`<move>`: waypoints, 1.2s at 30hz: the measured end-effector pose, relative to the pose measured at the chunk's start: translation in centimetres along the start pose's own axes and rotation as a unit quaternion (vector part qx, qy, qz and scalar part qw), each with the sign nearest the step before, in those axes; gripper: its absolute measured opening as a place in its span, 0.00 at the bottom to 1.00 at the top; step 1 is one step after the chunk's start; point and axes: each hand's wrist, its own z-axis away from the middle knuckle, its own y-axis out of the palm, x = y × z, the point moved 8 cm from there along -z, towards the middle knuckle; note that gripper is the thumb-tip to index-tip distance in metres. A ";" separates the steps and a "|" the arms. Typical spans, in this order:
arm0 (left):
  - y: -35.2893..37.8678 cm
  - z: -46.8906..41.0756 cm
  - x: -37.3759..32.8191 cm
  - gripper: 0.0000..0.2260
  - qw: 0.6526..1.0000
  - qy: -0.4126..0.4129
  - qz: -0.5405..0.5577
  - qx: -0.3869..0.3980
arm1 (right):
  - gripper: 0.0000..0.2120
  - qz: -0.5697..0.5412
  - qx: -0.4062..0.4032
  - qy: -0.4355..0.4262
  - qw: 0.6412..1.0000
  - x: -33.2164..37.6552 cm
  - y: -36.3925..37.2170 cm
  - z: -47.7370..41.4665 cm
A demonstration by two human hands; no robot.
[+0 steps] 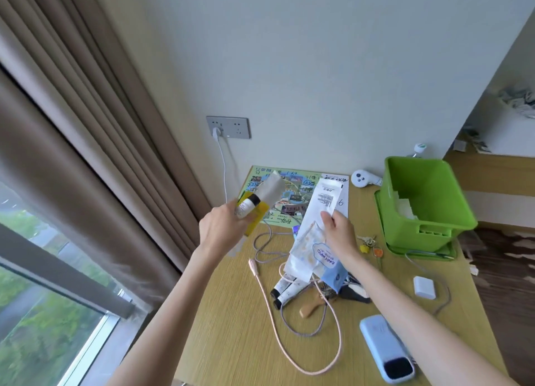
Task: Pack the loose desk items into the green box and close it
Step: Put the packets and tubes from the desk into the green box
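The green box (pixel 428 209) stands open at the desk's far right, resting on its green lid (pixel 417 251); something white lies inside. My left hand (pixel 223 229) is raised over the desk's left edge, shut on a small white bottle with a black cap (pixel 247 205), a yellow packet (pixel 254 215) and a grey sachet (pixel 272 190). My right hand (pixel 338 232) pinches a white paper packet (pixel 321 206) together with a blue baby-wipes pack (pixel 327 265), lifted above the desk middle.
On the wooden desk (pixel 231 322) lie a pink cable (pixel 292 356), two white tubes (pixel 285 291), keys (pixel 367 245), a white charger (pixel 424 287), a blue remote (pixel 386 348), a white controller (pixel 363 178) and a colourful map sheet (pixel 292 193). Curtain and window are at left.
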 end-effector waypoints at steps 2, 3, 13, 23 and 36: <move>1.3 -1.2 -2.5 0.13 0.996 0.014 0.077 0.031 | 0.19 -0.002 -0.027 -0.008 1.000 0.6 -2.5 -1.4; 2.1 -1.7 -3.8 0.12 0.991 0.019 0.121 0.046 | 0.18 -0.005 -0.038 -0.013 0.999 0.7 -4.0 -2.0; 12.5 -6.7 -18.5 0.11 0.899 0.018 0.393 0.194 | 0.19 0.010 -0.178 0.024 0.984 -4.3 -21.0 -7.8; 20.6 -11.0 -27.7 0.09 0.857 0.000 0.434 0.279 | 0.19 0.180 -0.139 0.114 0.967 -12.8 -27.4 -17.8; 25.7 -13.8 -27.6 0.11 0.846 -0.055 0.438 0.300 | 0.12 0.313 -0.070 0.187 0.929 -19.9 -22.6 -22.6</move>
